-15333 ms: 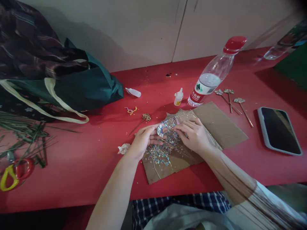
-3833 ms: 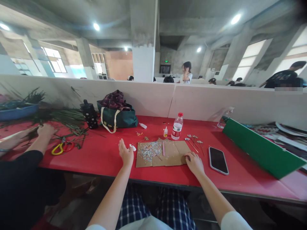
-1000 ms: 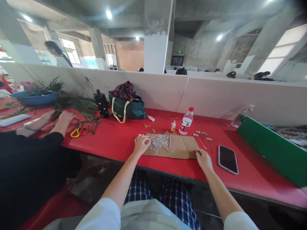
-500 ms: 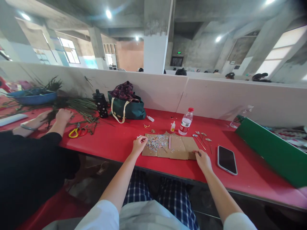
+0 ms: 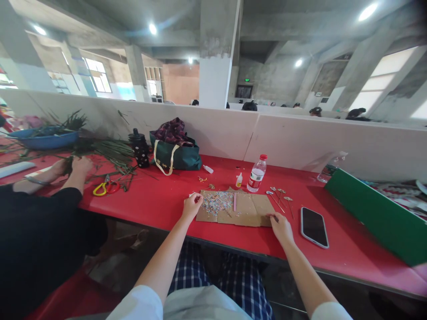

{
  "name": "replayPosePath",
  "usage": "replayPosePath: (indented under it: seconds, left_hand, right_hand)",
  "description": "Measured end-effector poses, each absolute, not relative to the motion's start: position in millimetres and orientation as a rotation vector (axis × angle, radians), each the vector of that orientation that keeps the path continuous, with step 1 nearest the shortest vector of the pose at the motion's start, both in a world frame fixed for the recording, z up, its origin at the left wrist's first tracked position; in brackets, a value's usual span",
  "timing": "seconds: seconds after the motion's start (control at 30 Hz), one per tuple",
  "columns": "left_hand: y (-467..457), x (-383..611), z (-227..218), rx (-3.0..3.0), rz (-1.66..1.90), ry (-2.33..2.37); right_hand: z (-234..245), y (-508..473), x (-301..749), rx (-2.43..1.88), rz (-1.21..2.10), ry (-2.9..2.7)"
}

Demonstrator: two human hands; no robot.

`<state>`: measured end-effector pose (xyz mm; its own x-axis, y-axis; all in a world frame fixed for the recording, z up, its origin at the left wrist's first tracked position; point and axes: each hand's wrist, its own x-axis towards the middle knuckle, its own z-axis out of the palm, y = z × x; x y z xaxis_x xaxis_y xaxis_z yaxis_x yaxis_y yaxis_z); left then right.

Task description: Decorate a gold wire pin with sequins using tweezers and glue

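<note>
A flat piece of brown cardboard [image 5: 255,209] lies on the red table in front of me. Small multicoloured chips or beads [image 5: 216,202] are heaped on its left half, and a pink stick [image 5: 235,202] lies beside them. My left hand [image 5: 192,207] is at the cardboard's left edge, fingertips pinched together near the heap; what they hold is too small to make out. At the right edge, my right hand [image 5: 280,226] has its fingers closed, with a small dark thing at the tips that I cannot identify.
Behind the cardboard stand a small glue bottle [image 5: 239,180] and a water bottle [image 5: 256,174]. To the right are thin decorated sticks [image 5: 278,195], a phone [image 5: 314,227] and a green panel [image 5: 373,213]. Leftward are scissors [image 5: 106,187], a bag [image 5: 180,156] and a co-worker's hands [image 5: 73,168].
The view has tilted slightly, so the table sits a little lower. Both my hands stay at the cardboard's edges with fingers closed. The co-worker's hands have shifted slightly left.
</note>
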<state>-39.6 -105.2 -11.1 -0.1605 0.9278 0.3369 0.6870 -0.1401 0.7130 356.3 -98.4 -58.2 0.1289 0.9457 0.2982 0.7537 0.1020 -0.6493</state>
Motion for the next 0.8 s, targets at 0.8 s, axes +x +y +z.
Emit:
replayPosePath:
  seconds: [0.8]
  left_hand:
    - [-132.2, 11.1, 28.8, 1.171, 1.523, 1.500]
  right_hand:
    - [-3.1, -132.2, 299.0, -1.294, 0.206, -1.687]
